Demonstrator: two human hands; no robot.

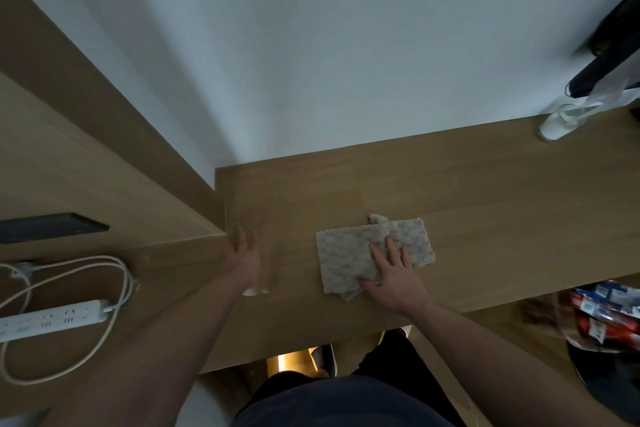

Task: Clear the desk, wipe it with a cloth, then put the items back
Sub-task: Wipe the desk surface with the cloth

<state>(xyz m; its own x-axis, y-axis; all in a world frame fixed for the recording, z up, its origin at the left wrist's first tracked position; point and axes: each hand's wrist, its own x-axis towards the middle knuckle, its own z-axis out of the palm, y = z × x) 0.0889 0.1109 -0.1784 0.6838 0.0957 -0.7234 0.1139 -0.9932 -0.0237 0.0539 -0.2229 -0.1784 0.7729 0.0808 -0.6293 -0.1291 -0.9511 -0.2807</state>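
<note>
Two hands are laid on the desk (485, 191). The right hand (393, 279) is pressed flat, fingers straight, on the cloth (349, 255), which lies near the desk's front edge. The left hand (247, 258) is spread flat on bare wood by the left corner, holding nothing. A glass (557, 123) is left standing at the back right corner; a wide sweep could probably knock it over. The cloth's folded corner could bunch under uneven pressure, so streaks may be missed.
</note>
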